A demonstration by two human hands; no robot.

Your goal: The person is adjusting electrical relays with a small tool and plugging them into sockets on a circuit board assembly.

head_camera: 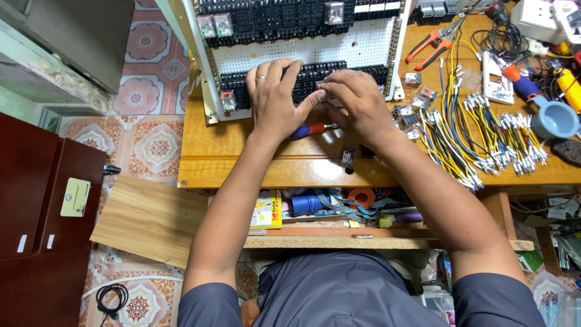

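A white perforated panel (pixel 357 42) carrying rows of black terminal blocks and clear relays leans on the wooden workbench (pixel 254 172). My left hand (pixel 275 97) lies flat over the lower row of black terminal blocks (pixel 308 75), fingers spread, a ring on one finger. My right hand (pixel 357 103) is beside it, its fingertips pinched at the same row near my left thumb; whether it holds something small is hidden. A screwdriver with a red and blue handle (pixel 307 129) lies on the bench under my hands.
Bundles of yellow, white, blue and green wires (pixel 484 133) lie to the right, with loose relays (pixel 414 115), red-handled pliers (pixel 431 45), a blue cup (pixel 557 118) and a white socket box (pixel 548 18). A shelf under the bench holds clutter. A loose board (pixel 151 218) sits at left.
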